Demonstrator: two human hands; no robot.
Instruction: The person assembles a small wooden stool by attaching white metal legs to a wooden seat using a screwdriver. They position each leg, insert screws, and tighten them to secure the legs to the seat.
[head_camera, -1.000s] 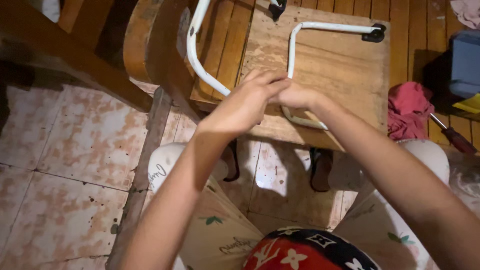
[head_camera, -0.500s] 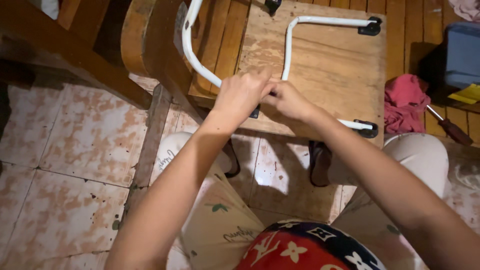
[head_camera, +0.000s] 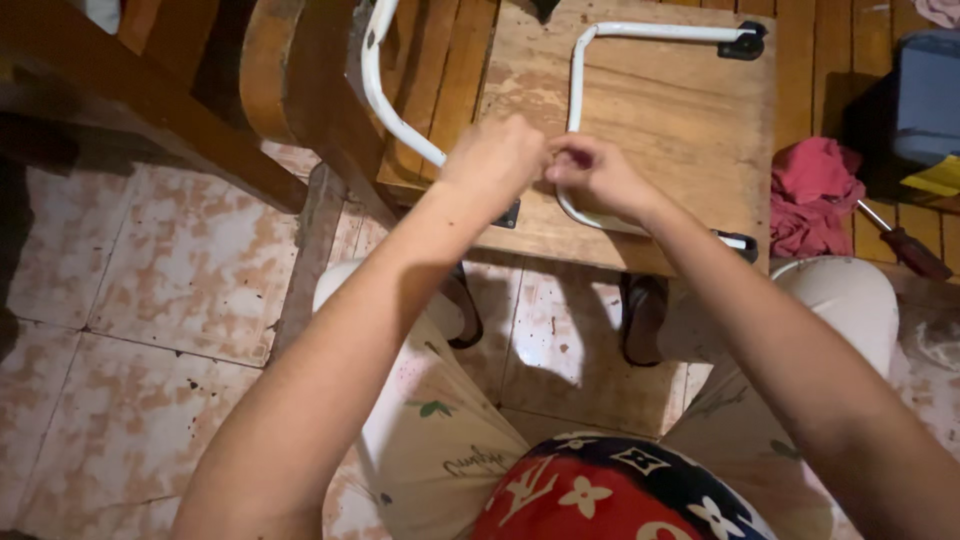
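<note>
Two hands meeting over a worn wooden board (head_camera: 680, 130), close together and nearly touching at the fingertips. Left hand (head_camera: 497, 160) curled into a loose fist, knuckles up, beside the bend of the white metal tube (head_camera: 575, 110); what sits inside the curl, hidden. Right hand (head_camera: 592, 175) with fingers drawn in, pinching at something small right where the white tube curves; the pinched thing too small to tell. Tube bent into an angular loop lying flat on the board, its far end fixed under a black bracket (head_camera: 745, 42) at the far right, another black bracket (head_camera: 742, 245) at the near right edge. Second white tube (head_camera: 385, 100) curving away on the left, running past a dark wooden chair back (head_camera: 300, 90). Red cloth (head_camera: 810, 195) bunched to the right of the board, a screwdriver (head_camera: 905, 248) with a dark red handle just beyond it on wooden slats. Blue box (head_camera: 925, 95) at far right. Speckled tile floor (head_camera: 130, 300) on the left, knees in pale printed trousers (head_camera: 440, 440) near, below the board.
</note>
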